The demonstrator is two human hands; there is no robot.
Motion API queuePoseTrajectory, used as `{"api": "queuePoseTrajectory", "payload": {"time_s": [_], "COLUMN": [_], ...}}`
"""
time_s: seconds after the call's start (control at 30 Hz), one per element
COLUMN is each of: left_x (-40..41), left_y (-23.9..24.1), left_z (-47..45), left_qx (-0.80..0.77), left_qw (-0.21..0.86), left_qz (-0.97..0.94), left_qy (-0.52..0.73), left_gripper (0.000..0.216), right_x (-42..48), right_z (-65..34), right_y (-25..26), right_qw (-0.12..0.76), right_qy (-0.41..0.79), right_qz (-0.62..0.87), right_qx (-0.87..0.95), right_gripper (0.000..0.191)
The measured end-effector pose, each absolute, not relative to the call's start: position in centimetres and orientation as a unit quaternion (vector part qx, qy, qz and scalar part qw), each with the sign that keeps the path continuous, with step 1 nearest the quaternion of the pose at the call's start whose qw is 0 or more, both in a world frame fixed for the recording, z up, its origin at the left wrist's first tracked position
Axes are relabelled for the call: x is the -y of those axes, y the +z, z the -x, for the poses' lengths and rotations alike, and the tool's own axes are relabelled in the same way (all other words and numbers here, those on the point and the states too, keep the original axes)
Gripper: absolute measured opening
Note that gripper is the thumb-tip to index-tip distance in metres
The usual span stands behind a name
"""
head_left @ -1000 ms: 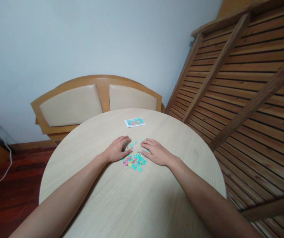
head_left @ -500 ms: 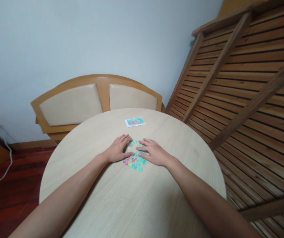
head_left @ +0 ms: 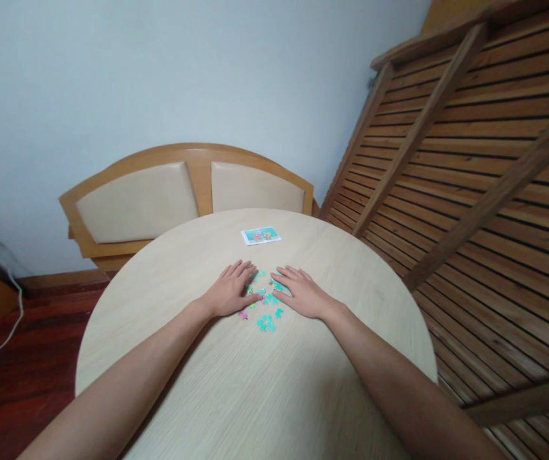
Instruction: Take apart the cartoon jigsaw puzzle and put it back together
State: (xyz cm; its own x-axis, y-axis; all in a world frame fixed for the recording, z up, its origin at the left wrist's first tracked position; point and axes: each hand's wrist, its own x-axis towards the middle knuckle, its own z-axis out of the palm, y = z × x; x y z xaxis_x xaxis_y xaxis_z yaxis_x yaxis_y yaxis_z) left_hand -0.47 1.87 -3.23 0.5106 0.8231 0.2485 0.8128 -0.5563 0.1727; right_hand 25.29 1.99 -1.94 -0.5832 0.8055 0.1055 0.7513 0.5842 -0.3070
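Handling: both hands lie low among loose pieces on a table; spreading them out looks like the step in hand
Left hand: palm down, fingers long and loosely fanned, thumb set wide and tip among the pieces; no grip shows, though what lies under the palm is hidden
Right hand: palm down too, fingers stretched toward the left hand, thumb apart from them; spread wide rather than pinching, with its underside out of sight
Pieces: small and loose, mostly teal with some pink and yellow, between the hands and just nearer the person; some lie partly behind the fingers, and whether they are face up is too small to tell
Next move: seems to call for flat, light fingers that slide pieces apart without pushing any too far out, then a fingertip pinch for single ones
Card: flat beyond the hands, apart from the pieces, its teal picture bearing a pink and a yellow figure
Table: round, pale, wood-grained, under all of these
Headboard: padded, behind the table, before a pale wall
Slatted panel: wooden, slanting along the right side
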Motion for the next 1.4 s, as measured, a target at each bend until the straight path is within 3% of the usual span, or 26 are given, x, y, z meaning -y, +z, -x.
{"api": "queuePoseTrajectory", "payload": {"time_s": [0.3, 0.7, 0.8, 0.93, 1.0, 1.23, 1.4], "left_x": [-1.6, -3.0, -2.3, -0.8, -0.5, -1.8, -2.5], "left_y": [-2.8, -3.5, -3.0, -2.7, -2.7, -3.2, -3.2], "left_z": [0.2, -0.9, -0.7, -0.7, -0.7, -0.1, 0.4], "left_qx": [-0.498, -0.548, -0.516, -0.415, -0.389, -0.479, -0.504], "left_qw": [0.006, -0.017, 0.0, 0.043, 0.058, 0.002, -0.024], "left_qz": [-0.85, -0.796, -0.822, -0.89, -0.906, -0.855, -0.834], "left_qy": [0.171, 0.256, 0.241, 0.183, 0.155, 0.196, 0.223], "left_gripper": [0.07, 0.049, 0.059, 0.094, 0.101, 0.069, 0.053], "right_x": [-2.9, -2.4, -2.2, -2.2, -2.2, -2.0, -2.5], "right_z": [-26.2, -26.1, -25.7, -25.6, -25.7, -26.0, -26.6], "right_y": [-2.2, -2.2, -2.2, -2.3, -2.3, -2.2, -2.3], "right_qw": [0.106, 0.116, 0.126, 0.131, 0.126, 0.104, 0.11], "right_qy": [0.112, 0.137, 0.134, 0.135, 0.139, 0.15, 0.142], "right_qz": [0.534, 0.466, 0.448, 0.453, 0.455, 0.436, 0.464], "right_qx": [0.831, 0.866, 0.875, 0.872, 0.871, 0.881, 0.867], "right_gripper": [0.064, 0.079, 0.08, 0.076, 0.078, 0.094, 0.075]}}
